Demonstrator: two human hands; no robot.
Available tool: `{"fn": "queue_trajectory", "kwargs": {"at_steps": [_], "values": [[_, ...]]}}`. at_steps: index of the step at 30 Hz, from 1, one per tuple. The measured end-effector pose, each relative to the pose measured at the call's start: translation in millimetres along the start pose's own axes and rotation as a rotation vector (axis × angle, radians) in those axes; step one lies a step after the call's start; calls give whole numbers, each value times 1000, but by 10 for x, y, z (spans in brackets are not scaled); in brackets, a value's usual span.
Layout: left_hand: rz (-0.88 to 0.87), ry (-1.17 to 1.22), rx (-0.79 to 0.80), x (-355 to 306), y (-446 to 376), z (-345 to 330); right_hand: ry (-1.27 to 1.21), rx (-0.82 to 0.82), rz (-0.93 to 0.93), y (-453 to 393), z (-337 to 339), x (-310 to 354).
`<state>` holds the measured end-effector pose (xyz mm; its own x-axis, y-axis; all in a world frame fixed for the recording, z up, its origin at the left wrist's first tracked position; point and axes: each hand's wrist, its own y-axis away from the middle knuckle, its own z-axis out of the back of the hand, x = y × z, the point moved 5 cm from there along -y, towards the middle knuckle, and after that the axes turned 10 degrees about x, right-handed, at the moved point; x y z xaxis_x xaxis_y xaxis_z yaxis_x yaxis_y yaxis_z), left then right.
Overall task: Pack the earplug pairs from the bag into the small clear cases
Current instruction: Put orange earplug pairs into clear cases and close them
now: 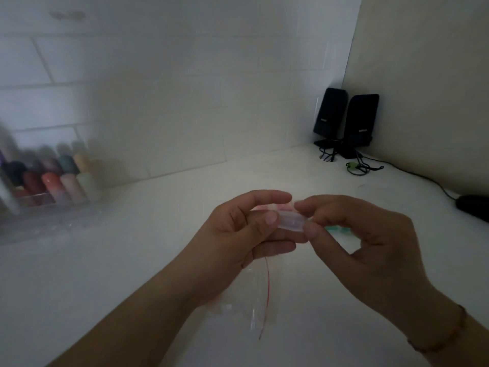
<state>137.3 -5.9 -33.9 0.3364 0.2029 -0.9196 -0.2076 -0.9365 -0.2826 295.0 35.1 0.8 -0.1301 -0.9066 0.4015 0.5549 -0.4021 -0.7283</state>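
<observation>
No legible text or labels

1. A white tabletop (pixel 137 260) carries everything.
2. On it: 2 black speakers (pixel 346 123), a clear box (pixel 45 186) of blurred coloured items, a clear bag (pixel 254 308) with a red strip.

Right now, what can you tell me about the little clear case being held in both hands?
The small clear case is a see-through, faintly milky plastic piece that looks roughly rectangular, held above the white tabletop. The left hand pinches its left end with the thumb on the near side; the right hand pinches its right end. Blur hides whether it is open and what it holds.
</observation>
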Motion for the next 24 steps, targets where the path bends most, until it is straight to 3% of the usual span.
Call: {"fn": "queue_trajectory", "kwargs": {"at_steps": [7, 14, 17, 20, 24], "values": [[-28, -79, -37, 4, -13, 32, 10, 13, -43, -12, -8, 5], [-99, -256, -125, -32, -40, 4, 211, 58, 86, -19, -36, 67], [-43, -62, 2, -17, -35, -65, 30, -27, 64, -2, 7, 87], [43, 87, 195, 16, -15, -163, -133, 11, 43, 21, -50, 100], [7, 109, 283, -4, 1, -192, -71, 53, 97, -6, -75, 123]]}}
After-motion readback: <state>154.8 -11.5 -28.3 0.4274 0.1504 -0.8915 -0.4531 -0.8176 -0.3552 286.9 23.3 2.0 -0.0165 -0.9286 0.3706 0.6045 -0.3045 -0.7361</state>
